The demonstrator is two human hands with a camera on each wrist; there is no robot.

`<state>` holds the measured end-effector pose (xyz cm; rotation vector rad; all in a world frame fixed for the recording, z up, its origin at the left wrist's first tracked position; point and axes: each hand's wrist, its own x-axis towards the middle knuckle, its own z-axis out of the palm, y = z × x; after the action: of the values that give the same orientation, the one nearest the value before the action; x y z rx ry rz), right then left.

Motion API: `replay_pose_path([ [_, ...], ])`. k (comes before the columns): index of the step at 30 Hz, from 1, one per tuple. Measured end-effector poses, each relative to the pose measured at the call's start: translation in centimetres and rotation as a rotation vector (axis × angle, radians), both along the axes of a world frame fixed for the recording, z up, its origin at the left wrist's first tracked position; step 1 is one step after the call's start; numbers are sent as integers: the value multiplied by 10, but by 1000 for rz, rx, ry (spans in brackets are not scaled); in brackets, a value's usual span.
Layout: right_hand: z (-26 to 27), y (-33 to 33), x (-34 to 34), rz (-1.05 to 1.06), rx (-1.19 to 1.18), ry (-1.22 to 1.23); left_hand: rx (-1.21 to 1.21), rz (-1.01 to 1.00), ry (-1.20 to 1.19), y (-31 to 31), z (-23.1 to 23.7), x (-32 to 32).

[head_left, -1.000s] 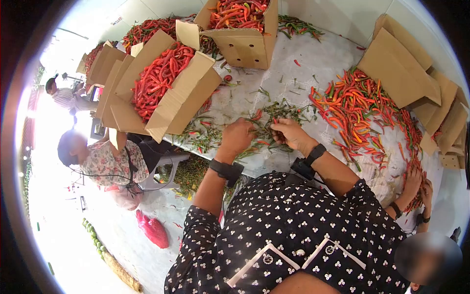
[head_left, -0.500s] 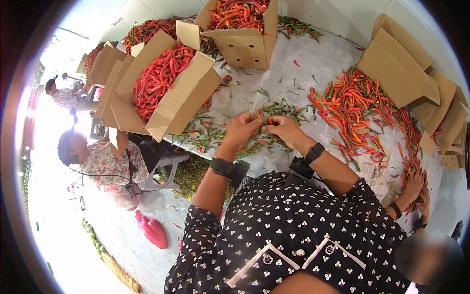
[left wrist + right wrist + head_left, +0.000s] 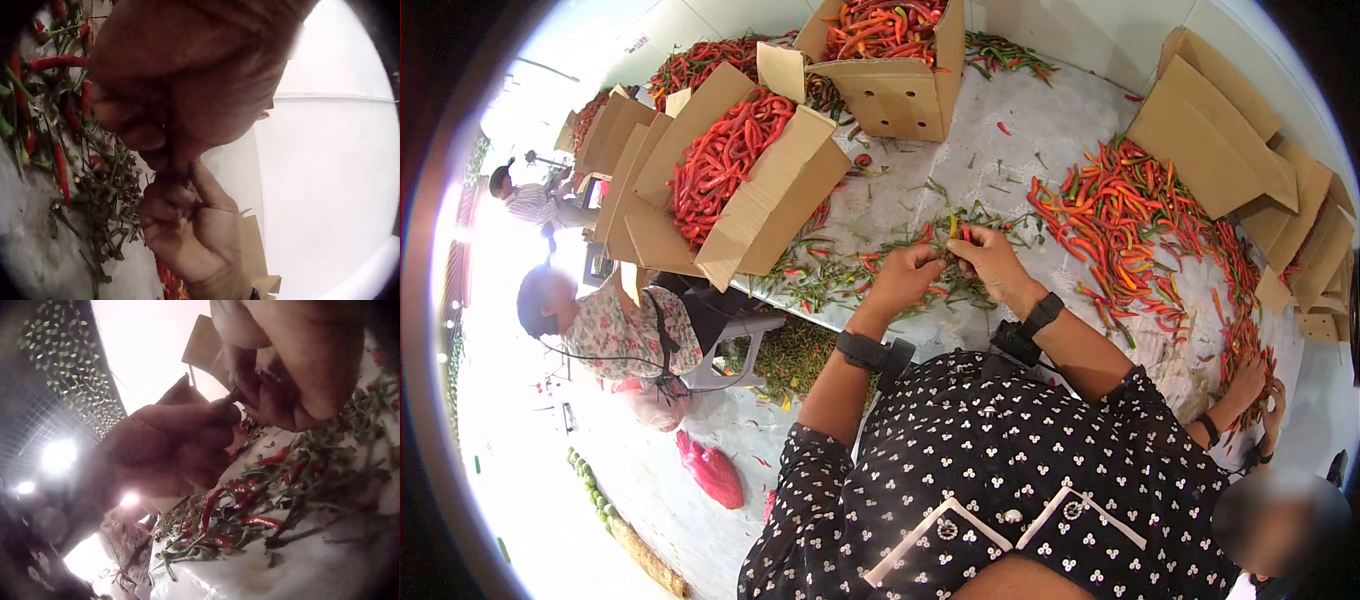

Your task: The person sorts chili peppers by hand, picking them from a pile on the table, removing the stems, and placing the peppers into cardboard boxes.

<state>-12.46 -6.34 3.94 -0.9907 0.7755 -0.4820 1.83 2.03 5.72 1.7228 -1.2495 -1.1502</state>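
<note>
Both hands meet fingertip to fingertip above a heap of green stems [image 3: 985, 217] mixed with red chilies. My right hand [image 3: 992, 266] has its fingers curled round a red chili [image 3: 966, 233], whose end shows past the fingers; a yellowish one [image 3: 953, 226] shows beside it. The thumb and forefinger of my left hand [image 3: 903, 280] pinch a small dark stem [image 3: 232, 397], seen in the right wrist view against the right fingers. In the left wrist view, the left hand [image 3: 181, 69] covers most of what lies between the two.
Cardboard boxes of red chilies stand left [image 3: 785, 190] and at the back [image 3: 900, 95]. A large chili pile [image 3: 1115, 225] lies right, where another person's hands [image 3: 1248, 385] rest. Folded cardboard [image 3: 1215, 140] leans behind it. Someone in a floral top [image 3: 640, 325] sits left.
From apart, my hands came together at the fingertips, then shifted slightly towards my body. A yellowish chili now shows by my right fingers. The other person's hands at the right moved a little.
</note>
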Motion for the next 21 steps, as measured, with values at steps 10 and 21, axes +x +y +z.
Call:
replay_pose_path([
  [10, 0, 3, -6, -104, 461, -255, -293, 50, 35, 4, 5, -11],
  [21, 19, -10, -12, -390, 178, -238, -21, 454, 81, -3, 9, 14],
])
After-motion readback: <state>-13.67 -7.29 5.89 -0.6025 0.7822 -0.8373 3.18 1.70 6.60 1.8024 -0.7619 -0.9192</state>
